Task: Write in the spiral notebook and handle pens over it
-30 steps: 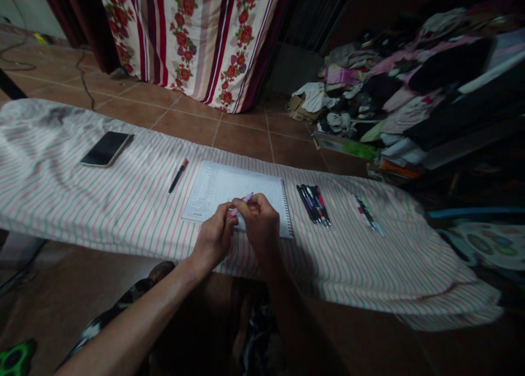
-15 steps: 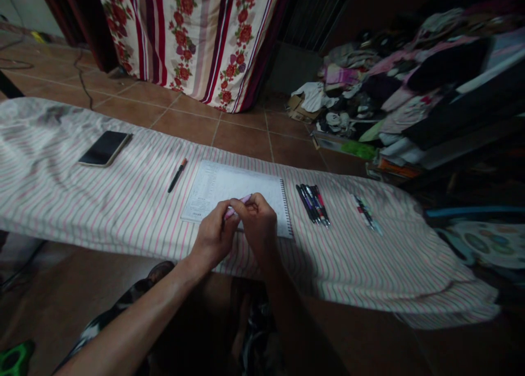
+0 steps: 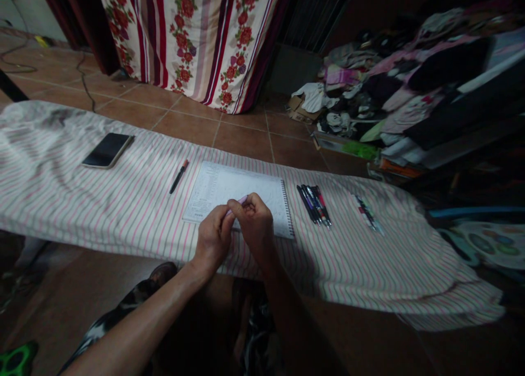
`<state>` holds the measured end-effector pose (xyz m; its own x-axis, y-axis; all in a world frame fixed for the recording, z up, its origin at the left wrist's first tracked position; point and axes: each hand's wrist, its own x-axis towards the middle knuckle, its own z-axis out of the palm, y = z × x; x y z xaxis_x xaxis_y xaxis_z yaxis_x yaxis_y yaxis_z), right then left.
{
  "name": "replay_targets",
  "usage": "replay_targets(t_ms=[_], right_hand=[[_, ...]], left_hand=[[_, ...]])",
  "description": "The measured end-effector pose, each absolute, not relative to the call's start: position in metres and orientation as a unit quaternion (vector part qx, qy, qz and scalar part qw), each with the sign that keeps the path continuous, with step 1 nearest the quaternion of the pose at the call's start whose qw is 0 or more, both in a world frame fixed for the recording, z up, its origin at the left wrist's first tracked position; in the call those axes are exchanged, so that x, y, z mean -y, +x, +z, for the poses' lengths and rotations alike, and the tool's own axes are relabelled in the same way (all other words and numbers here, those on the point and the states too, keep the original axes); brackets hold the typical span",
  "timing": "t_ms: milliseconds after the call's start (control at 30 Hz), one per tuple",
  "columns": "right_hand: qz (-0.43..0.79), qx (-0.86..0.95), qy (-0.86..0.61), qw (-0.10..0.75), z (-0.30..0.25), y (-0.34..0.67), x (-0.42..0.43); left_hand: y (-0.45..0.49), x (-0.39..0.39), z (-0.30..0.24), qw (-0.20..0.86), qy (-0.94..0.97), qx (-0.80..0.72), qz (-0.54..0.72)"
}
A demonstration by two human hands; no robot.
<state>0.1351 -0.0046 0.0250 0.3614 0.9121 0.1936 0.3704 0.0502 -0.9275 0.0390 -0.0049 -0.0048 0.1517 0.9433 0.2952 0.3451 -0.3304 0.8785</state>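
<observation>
Pink pen [image 3: 243, 200], 1. Striped-cloth table [image 3: 139, 212], 1; spiral notebook [image 3: 241, 180], 1; left hand [image 3: 213, 231] and right hand [image 3: 257, 221], both pinching the pen above the notebook's near edge. Risk: a loosened pinch could drop it.

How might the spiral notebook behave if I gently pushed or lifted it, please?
The spiral notebook would probably slide rather than tip, since it lies flat and broad. The striped cloth beneath looks wrinkled and loose, so it may bunch. Lifted by a corner, the notebook could flop open around its coil.
</observation>
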Motion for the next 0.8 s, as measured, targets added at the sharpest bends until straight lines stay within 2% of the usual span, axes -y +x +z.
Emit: replay_targets(t_ms=[167,433,567,800], right_hand=[[0.328,0.484,-0.597,0.549,0.026,0.145,0.004],[0.328,0.497,-0.572,0.565,0.027,0.161,0.001],[0.310,0.508,-0.560,0.577,0.024,0.161,0.000],[0.251,0.526,-0.601,0.547,0.024,0.154,0.004]], left_hand=[[0.038,0.003,-0.002,0.368,0.655,-0.473,0.460],[0.039,0.006,-0.004,0.379,0.660,-0.477,0.439],[0.040,0.007,-0.003,0.369,0.663,-0.478,0.443],[0.038,0.006,-0.007,0.309,0.686,-0.473,0.459]])
